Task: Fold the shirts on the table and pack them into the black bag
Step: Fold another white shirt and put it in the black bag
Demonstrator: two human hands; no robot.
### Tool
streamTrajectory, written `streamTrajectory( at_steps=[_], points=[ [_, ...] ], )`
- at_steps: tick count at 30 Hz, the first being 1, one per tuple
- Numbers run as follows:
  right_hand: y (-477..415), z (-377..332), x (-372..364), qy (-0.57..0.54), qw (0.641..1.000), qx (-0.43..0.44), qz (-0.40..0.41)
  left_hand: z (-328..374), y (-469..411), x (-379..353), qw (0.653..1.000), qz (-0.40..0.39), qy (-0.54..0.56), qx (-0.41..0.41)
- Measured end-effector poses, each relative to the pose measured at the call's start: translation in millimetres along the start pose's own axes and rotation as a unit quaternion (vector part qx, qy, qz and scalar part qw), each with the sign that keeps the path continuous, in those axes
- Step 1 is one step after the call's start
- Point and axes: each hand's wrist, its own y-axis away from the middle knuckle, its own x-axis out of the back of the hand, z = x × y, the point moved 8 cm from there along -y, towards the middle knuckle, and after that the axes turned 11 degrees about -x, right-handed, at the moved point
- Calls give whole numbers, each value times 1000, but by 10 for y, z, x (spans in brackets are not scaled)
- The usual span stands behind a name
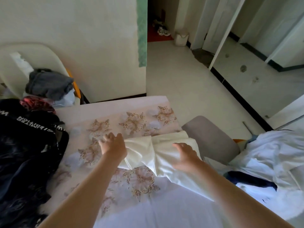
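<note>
Well to the left of the fingers: black bag (pixel 29 145). Left hand (pixel 113 145) spread and loose, gripping nothing, heel on the left edge of the white shirt (pixel 153 150), fingertips over the floral table (pixel 134 122). Right hand (pixel 185 155) relaxed, pressing bunched cloth under its fingers. Probably light, limp, a little slippery; best pinched at the folded edges beside each hand. Farther right: heap of white clothes (pixel 271 162).

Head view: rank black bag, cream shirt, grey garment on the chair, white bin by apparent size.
1. black bag
2. cream shirt
3. grey garment
4. white bin, farthest away, so real size unsure
</note>
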Motion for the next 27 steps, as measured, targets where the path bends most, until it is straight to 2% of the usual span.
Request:
streamTrajectory(
  at_steps=[2, 4, 7, 10, 12, 15, 19, 21, 23, 25, 27],
  points=[
    [-144, 285, 31, -43, 998, -49, 20, 432, -95, 28, 994, 19, 74, -77],
    [-259, 505, 86, -62, 994, -71, 51, 973, -159, 51, 971, 42, 175, -159],
    [-416, 687, 106, -20, 998, -46, 50, 1742, -276, -231, 956, -18, 152, -250],
    [-544, 694, 108, -6, 999, -1, 36, 2075, -422, -609, 964, -57, 76, -249],
    [-589, 645, 111, 23, 998, 30, 40, 2117, -485, -714, 971, -56, 44, -227],
    [-624, 626, 185, 114, 987, 46, 102, 2087, -512, -523, 976, 29, 42, -212],
    [-562, 646, 424, 165, 966, 33, 194, 1961, -367, -214, 957, 96, 138, -236],
    [-468, 611, 583, 138, 966, 24, 217, 1768, -277, -50, 948, 123, 196, -217],
    [-321, 504, 774, 63, 974, 10, 218, 1517, -193, 113, 947, 134, 226, -187],
    [-159, 245, 894, -56, 982, 17, 177, 1255, -116, 221, 955, 103, 231, -156],
    [10, -190, 929, -173, 976, 63, 117, 1038, -38, 308, 948, 68, 271, -154]
  ],
)
